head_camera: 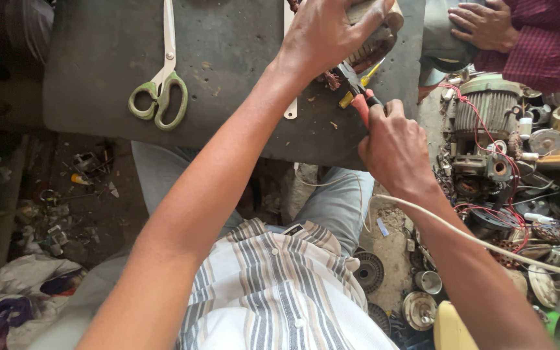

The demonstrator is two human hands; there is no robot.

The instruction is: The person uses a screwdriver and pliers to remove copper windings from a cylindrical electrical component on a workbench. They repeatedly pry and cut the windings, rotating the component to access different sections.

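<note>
Striped shirt (273, 291) nearest; right hand (393, 146) clenched on red-handled pliers (358, 94), left hand (332, 32) at 12 o'clock clasping motor winding (374, 35); scissors (160, 91) at 10 on counter (228, 65)

Your left hand (332, 32) reaches far forward, arm extended, fingers curled downward. Your right hand (393, 146) sits nearer, grip clenched tight.

Green-handled scissors (160, 91); red-handled pliers (360, 97); striped shirt (273, 291).
</note>
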